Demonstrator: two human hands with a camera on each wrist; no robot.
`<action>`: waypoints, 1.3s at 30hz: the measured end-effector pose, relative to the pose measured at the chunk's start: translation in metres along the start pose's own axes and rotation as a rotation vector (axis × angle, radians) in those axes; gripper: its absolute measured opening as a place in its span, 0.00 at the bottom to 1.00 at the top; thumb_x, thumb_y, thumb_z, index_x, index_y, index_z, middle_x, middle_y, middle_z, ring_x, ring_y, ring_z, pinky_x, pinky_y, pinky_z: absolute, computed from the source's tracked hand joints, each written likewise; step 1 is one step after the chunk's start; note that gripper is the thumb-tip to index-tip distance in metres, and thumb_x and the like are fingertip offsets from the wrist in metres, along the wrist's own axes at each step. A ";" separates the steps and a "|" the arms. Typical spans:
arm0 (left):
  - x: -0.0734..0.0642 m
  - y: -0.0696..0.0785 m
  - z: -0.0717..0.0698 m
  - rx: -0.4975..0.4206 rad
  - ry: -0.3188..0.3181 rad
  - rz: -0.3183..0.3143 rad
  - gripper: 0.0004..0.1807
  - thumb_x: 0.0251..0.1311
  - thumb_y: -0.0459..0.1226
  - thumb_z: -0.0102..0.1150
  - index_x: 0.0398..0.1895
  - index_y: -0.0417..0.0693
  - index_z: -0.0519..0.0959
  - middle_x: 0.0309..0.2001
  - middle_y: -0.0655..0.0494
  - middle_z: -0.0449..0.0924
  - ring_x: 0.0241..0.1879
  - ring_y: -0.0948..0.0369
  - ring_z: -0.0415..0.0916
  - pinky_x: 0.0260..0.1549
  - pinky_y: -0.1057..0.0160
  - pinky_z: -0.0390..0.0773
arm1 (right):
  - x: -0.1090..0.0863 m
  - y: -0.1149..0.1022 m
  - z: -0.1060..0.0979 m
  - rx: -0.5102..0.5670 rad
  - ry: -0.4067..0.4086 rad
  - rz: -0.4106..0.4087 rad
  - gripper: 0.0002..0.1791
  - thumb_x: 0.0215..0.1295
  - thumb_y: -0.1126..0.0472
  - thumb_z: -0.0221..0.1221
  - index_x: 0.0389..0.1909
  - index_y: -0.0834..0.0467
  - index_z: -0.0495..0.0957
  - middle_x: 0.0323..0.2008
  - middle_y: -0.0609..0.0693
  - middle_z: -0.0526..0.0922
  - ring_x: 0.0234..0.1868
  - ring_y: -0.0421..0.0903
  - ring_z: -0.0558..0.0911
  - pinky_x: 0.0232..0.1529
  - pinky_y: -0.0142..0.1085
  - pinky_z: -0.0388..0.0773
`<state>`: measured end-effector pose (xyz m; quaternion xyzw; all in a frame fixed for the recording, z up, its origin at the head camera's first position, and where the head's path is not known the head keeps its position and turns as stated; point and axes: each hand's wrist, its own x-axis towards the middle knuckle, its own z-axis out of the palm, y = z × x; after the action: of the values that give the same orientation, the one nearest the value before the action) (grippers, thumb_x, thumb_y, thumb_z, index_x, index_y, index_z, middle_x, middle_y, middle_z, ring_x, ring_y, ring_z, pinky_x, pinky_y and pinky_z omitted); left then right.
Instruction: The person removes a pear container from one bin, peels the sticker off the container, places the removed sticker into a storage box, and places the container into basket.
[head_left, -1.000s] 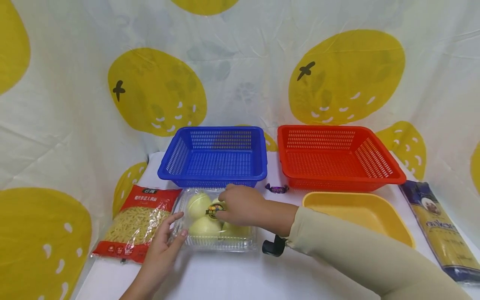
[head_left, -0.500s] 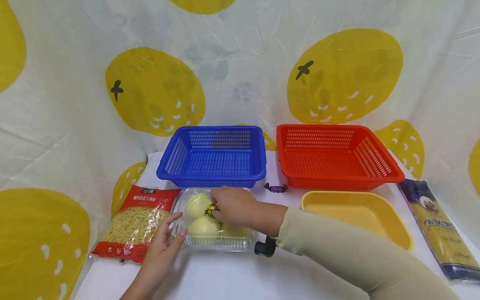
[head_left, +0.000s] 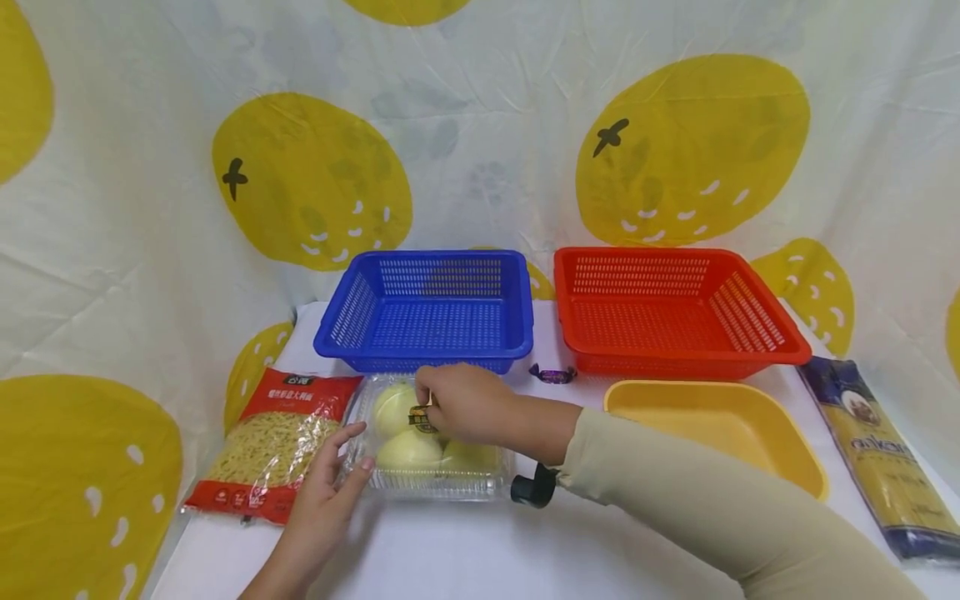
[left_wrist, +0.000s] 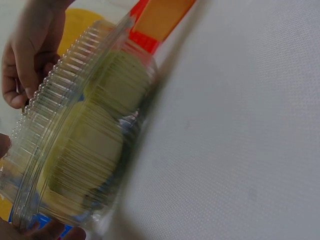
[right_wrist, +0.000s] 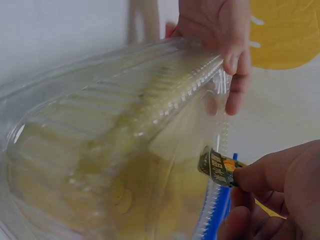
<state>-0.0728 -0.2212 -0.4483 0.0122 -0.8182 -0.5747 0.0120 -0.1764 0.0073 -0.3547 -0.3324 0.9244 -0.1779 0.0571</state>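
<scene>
A clear plastic clamshell box [head_left: 435,485] with several pale yellow-green round fruits [head_left: 408,452] sits on the white-covered table. My left hand [head_left: 326,492] holds the box's left side, thumb near its front corner and fingers along the edge. Over the lid, my right hand [head_left: 468,406] pinches the edge of a dark label sticker [right_wrist: 218,169] between thumb and finger. The pinched end of the sticker stands up from the lid while its other end lies against the plastic. The remaining fingers of the right hand are curled in.
Left of the box lies a red bag of pasta [head_left: 277,442]. Behind are a blue basket [head_left: 427,364] and a red basket [head_left: 675,367], with a purple-wrapped candy [head_left: 553,376] between. A yellow tray [head_left: 810,467] and a blue-gold packet [head_left: 885,458] lie right.
My right hand has shifted a little to the left over the lid, at the sticker. The left hand and the box keep their places.
</scene>
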 end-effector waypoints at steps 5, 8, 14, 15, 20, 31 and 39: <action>0.000 0.002 0.000 -0.003 -0.007 -0.010 0.27 0.81 0.41 0.58 0.78 0.56 0.66 0.83 0.45 0.53 0.80 0.29 0.47 0.73 0.24 0.52 | -0.003 -0.006 -0.009 0.039 -0.011 -0.022 0.05 0.75 0.61 0.63 0.39 0.48 0.79 0.33 0.39 0.82 0.36 0.41 0.79 0.39 0.34 0.79; 0.000 0.003 0.000 -0.005 -0.006 -0.002 0.27 0.81 0.40 0.57 0.78 0.55 0.67 0.84 0.45 0.54 0.80 0.30 0.46 0.72 0.23 0.52 | -0.005 -0.006 -0.016 0.108 0.005 -0.046 0.04 0.76 0.62 0.62 0.39 0.49 0.79 0.32 0.40 0.81 0.36 0.42 0.79 0.38 0.33 0.78; 0.000 0.002 0.000 -0.015 -0.007 -0.015 0.27 0.80 0.40 0.58 0.78 0.55 0.67 0.84 0.45 0.53 0.80 0.32 0.47 0.73 0.25 0.53 | -0.012 0.004 -0.034 0.257 -0.059 -0.049 0.04 0.76 0.62 0.61 0.41 0.49 0.79 0.33 0.41 0.82 0.37 0.43 0.79 0.37 0.33 0.79; -0.001 0.002 0.000 -0.014 -0.008 -0.020 0.27 0.80 0.40 0.58 0.78 0.56 0.66 0.84 0.44 0.52 0.81 0.32 0.47 0.73 0.25 0.53 | -0.013 0.007 -0.037 0.275 -0.081 -0.048 0.04 0.77 0.62 0.61 0.41 0.49 0.78 0.34 0.41 0.82 0.38 0.42 0.79 0.37 0.33 0.79; -0.001 0.001 -0.001 0.004 -0.006 -0.034 0.27 0.81 0.41 0.57 0.78 0.57 0.66 0.84 0.45 0.52 0.81 0.32 0.45 0.73 0.24 0.51 | -0.022 0.024 -0.049 0.312 -0.154 -0.063 0.02 0.78 0.61 0.60 0.42 0.52 0.78 0.36 0.42 0.83 0.41 0.43 0.79 0.41 0.34 0.80; 0.000 0.002 -0.002 0.014 -0.010 -0.032 0.27 0.81 0.40 0.57 0.78 0.56 0.66 0.84 0.45 0.52 0.80 0.30 0.46 0.73 0.24 0.52 | -0.052 0.062 -0.077 0.356 -0.275 0.025 0.02 0.78 0.62 0.59 0.42 0.55 0.77 0.35 0.47 0.83 0.38 0.48 0.81 0.37 0.38 0.82; -0.001 0.004 -0.002 0.016 -0.011 -0.038 0.27 0.81 0.41 0.57 0.79 0.56 0.66 0.84 0.45 0.53 0.80 0.29 0.45 0.73 0.24 0.52 | -0.073 0.088 -0.087 0.362 -0.311 0.047 0.05 0.77 0.65 0.58 0.39 0.53 0.75 0.32 0.47 0.80 0.33 0.46 0.80 0.35 0.38 0.82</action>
<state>-0.0719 -0.2218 -0.4433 0.0245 -0.8223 -0.5685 -0.0035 -0.1914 0.1422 -0.3071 -0.3183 0.8651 -0.2860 0.2618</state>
